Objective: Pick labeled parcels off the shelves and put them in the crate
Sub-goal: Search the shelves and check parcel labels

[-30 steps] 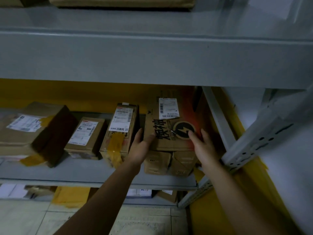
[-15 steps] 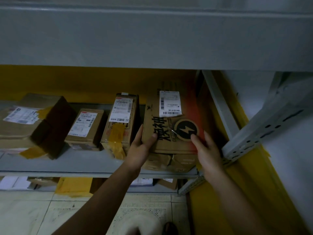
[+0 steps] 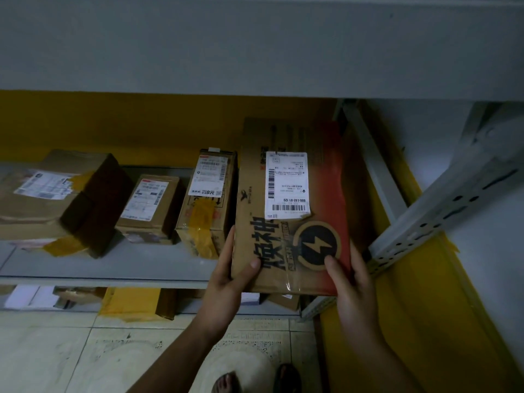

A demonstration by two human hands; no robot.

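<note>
Gripping parcel (image 3: 255,231), left hand (image 3: 226,282), right hand (image 3: 351,287) | taped box (image 3: 207,217) beside | shelf post (image 3: 442,205) right

A grey metal shelf (image 3: 113,265) is seen beneath a broad upper shelf board (image 3: 255,46). Three labelled parcels are set on it in a row: a large parcel (image 3: 54,199) at the left, patched with yellow tape; a small parcel (image 3: 150,211) near it; and a tall parcel (image 3: 208,205) just beside that, also taped. At the right end a printed carton (image 3: 289,236) is found jutting past the front edge. More parcels are kept on a lower shelf (image 3: 28,309), above the tiled floor (image 3: 56,353).
</note>
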